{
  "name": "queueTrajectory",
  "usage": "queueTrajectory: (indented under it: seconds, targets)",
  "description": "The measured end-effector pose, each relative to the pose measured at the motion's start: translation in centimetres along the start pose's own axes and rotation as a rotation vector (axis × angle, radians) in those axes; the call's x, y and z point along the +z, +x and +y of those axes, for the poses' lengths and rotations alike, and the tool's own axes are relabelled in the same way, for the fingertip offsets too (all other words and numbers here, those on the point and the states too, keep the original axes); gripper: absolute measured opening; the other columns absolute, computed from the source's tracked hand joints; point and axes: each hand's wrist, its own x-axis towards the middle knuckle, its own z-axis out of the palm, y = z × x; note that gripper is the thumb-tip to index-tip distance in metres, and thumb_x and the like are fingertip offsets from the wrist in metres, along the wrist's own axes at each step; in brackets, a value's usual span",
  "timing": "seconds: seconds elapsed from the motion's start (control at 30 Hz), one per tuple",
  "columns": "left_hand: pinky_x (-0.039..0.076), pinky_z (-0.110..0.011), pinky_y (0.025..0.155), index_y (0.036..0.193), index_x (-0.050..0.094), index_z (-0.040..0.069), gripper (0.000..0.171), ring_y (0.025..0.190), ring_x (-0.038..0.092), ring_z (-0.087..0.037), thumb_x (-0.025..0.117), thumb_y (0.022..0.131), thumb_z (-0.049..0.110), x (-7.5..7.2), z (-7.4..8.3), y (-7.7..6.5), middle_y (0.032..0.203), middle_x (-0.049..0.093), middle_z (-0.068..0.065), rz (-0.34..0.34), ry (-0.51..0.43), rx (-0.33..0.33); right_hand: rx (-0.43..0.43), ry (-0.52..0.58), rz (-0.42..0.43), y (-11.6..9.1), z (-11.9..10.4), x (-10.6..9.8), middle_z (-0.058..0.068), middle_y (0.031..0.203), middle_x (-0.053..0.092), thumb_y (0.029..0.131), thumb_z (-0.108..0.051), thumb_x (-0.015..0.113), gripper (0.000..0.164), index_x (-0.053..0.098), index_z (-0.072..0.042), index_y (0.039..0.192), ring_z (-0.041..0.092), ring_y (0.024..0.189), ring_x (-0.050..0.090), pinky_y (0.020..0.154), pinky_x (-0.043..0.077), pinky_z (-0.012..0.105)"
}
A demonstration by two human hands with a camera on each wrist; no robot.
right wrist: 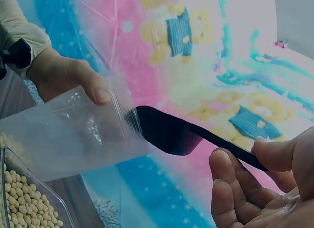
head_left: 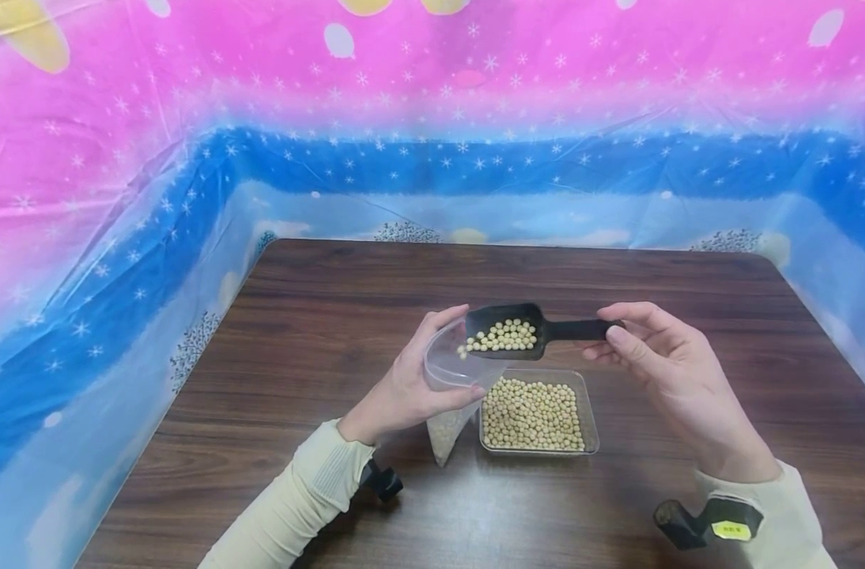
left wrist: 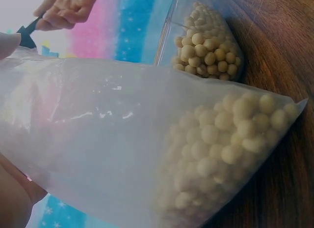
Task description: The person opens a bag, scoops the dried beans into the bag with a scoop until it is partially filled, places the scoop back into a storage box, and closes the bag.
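My left hand [head_left: 404,391] grips a clear plastic zip bag [left wrist: 98,125] near its mouth, thumb on one side and fingers on the other, holding the mouth wide. Pale round beans [left wrist: 216,154] that look like soybeans fill the bag's bottom end. Between thumb and fingers, my right hand [head_left: 678,371] pinches the handle of a black scoop [head_left: 580,329]. The scoop's front edge reaches into the bag's mouth, and more beans [head_left: 507,336] lie in its bowl, some at the front lip. Part of the bag is hidden behind my left hand in the head view.
A clear rectangular container [head_left: 592,411] of the same beans stands on the dark wooden table [head_left: 319,316], just right of the bag's bottom. Pink and blue patterned cloth [head_left: 432,170] hangs around the table's back and sides.
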Motion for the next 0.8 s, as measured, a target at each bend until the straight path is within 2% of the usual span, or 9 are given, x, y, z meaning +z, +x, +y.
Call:
queueTrajectory:
  seconds: [0.13, 0.3, 0.37, 0.47, 0.53, 0.63, 0.67, 0.73, 0.8]
  targets:
    - [0.038, -0.042, 0.108, 0.15, 0.028, 0.029, 0.092, 0.132, 0.039, -0.017, 0.084, 0.077, 0.021, 0.0, 0.1, -0.1, 0.142, 0.038, 0.005, -0.001, 0.002, -0.019, -0.009, -0.096, 0.004, -0.2, -0.2, 0.4, 0.014, 0.098, 0.071, 0.098, -0.001, 0.054, 0.026, 0.056, 0.001, 0.124, 0.022, 0.092, 0.07, 0.086, 0.055, 0.03]
    - [0.036, -0.045, 0.109, 0.15, 0.028, 0.034, 0.092, 0.134, 0.037, -0.016, 0.084, 0.077, 0.023, 0.0, 0.1, -0.1, 0.143, 0.038, 0.006, -0.003, 0.01, -0.036, -0.035, -0.163, 0.0, -0.4, -0.3, 0.7, 0.016, 0.095, 0.072, 0.097, 0.0, 0.055, 0.027, 0.058, 0.002, 0.124, 0.023, 0.093, 0.07, 0.087, 0.055, 0.029]
    - [0.037, -0.045, 0.108, 0.15, 0.028, 0.034, 0.092, 0.131, 0.039, -0.016, 0.084, 0.077, 0.023, 0.0, 0.0, -0.1, 0.141, 0.039, 0.006, -0.006, 0.005, -0.039, -0.04, -0.209, 0.006, -0.5, -0.3, 0.8, 0.017, 0.095, 0.072, 0.096, 0.0, 0.056, 0.027, 0.059, 0.002, 0.123, 0.023, 0.094, 0.07, 0.087, 0.054, 0.028]
    - [0.039, -0.043, 0.107, 0.15, 0.028, 0.034, 0.092, 0.128, 0.044, -0.017, 0.083, 0.078, 0.021, 0.0, 0.0, -0.1, 0.14, 0.04, 0.006, -0.012, -0.018, -0.035, -0.057, -0.359, 0.04, -0.6, -0.5, 1.0, 0.012, 0.094, 0.073, 0.094, -0.002, 0.061, 0.025, 0.064, -0.001, 0.119, 0.019, 0.091, 0.07, 0.081, 0.054, 0.022]
    - [0.045, -0.04, 0.102, 0.15, 0.028, 0.033, 0.091, 0.122, 0.048, -0.017, 0.083, 0.078, 0.019, 0.0, 0.0, -0.1, 0.138, 0.041, 0.005, -0.015, -0.029, -0.028, -0.092, -0.446, 0.081, -0.6, -0.7, 1.1, 0.008, 0.094, 0.074, 0.092, -0.002, 0.064, 0.024, 0.067, -0.001, 0.115, 0.016, 0.088, 0.07, 0.076, 0.055, 0.021]
    - [0.052, -0.037, 0.094, 0.15, 0.029, 0.031, 0.091, 0.118, 0.05, -0.021, 0.082, 0.078, 0.016, 0.1, 0.0, -0.1, 0.136, 0.042, 0.002, -0.016, -0.06, -0.017, -0.188, -0.446, 0.19, -0.7, -1.1, 0.9, 0.006, 0.09, 0.074, 0.09, 0.002, 0.066, 0.023, 0.068, 0.003, 0.113, 0.013, 0.082, 0.07, 0.073, 0.055, 0.02]
    - [0.053, -0.037, 0.091, 0.15, 0.029, 0.03, 0.091, 0.117, 0.05, -0.022, 0.082, 0.078, 0.014, 0.1, 0.0, -0.1, 0.136, 0.042, 0.001, -0.016, -0.073, -0.02, -0.238, -0.413, 0.232, -0.6, -1.3, 0.7, 0.007, 0.088, 0.074, 0.089, 0.005, 0.065, 0.023, 0.067, 0.006, 0.112, 0.013, 0.08, 0.07, 0.073, 0.055, 0.02]
    - [0.056, -0.037, 0.086, 0.15, 0.03, 0.025, 0.089, 0.116, 0.05, -0.027, 0.081, 0.078, 0.009, 0.0, 0.8, -0.1, 0.133, 0.043, -0.005, -0.018, -0.103, -0.036, -0.311, -0.367, 0.325, -0.6, -1.6, 0.2, 0.009, 0.084, 0.073, 0.09, 0.006, 0.063, 0.024, 0.064, 0.01, 0.114, 0.014, 0.078, 0.07, 0.074, 0.055, 0.019]
    - [0.056, -0.038, 0.086, 0.149, 0.03, 0.019, 0.088, 0.116, 0.049, -0.031, 0.08, 0.078, 0.004, 0.0, 1.7, -0.1, 0.132, 0.043, -0.01, -0.02, -0.123, -0.048, -0.329, -0.464, 0.421, -0.6, -1.8, -0.4, 0.006, 0.079, 0.072, 0.093, 0.003, 0.061, 0.023, 0.064, 0.009, 0.115, 0.013, 0.076, 0.068, 0.071, 0.054, 0.017]
